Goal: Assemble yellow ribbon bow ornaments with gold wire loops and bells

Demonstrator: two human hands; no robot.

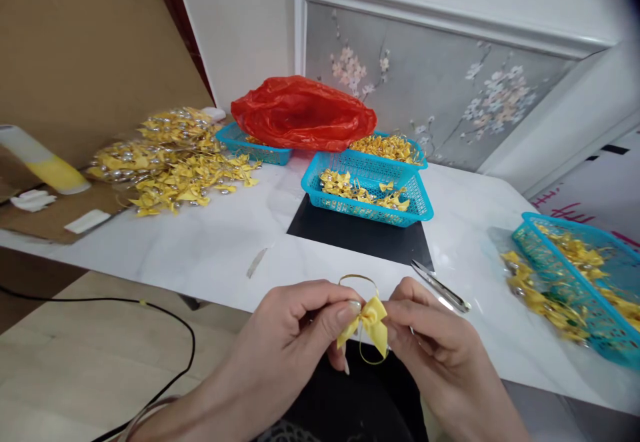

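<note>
Both hands meet over the near edge of the table [210, 249], and between them sits one small yellow ribbon bow [371, 321]. The left hand [293, 335] pinches the bow's left wing between thumb and forefinger, fingers closed tight on it. The right hand [435, 339] pinches the right wing the same way, closed on the bow. A thin gold wire [357, 277] loops up just above the grip and curls down below it, passing through the bow's middle.

Just right of the grip and a little beyond it lies one pair of scissors [440, 287], blades shut, flat on the table. Straight beyond the grip is one black mat [350, 235], and on its far edge stands a blue basket [367, 192] holding a thin layer of yellow bows. Farther back are two more blue baskets, one [250, 145] to the left and one [395, 147] to the right, with a single red plastic bag [303, 114] lying across them. A fourth blue basket [585, 282] sits well to the right of the grip, tilted on a heap of bows, so four baskets show in all.

Far to the left and beyond the grip is one loose heap of finished bows [173, 162], too many to count, resting partly on brown cardboard [60, 219]. One black cable [150, 309] runs across the floor below and left of the hands
</note>
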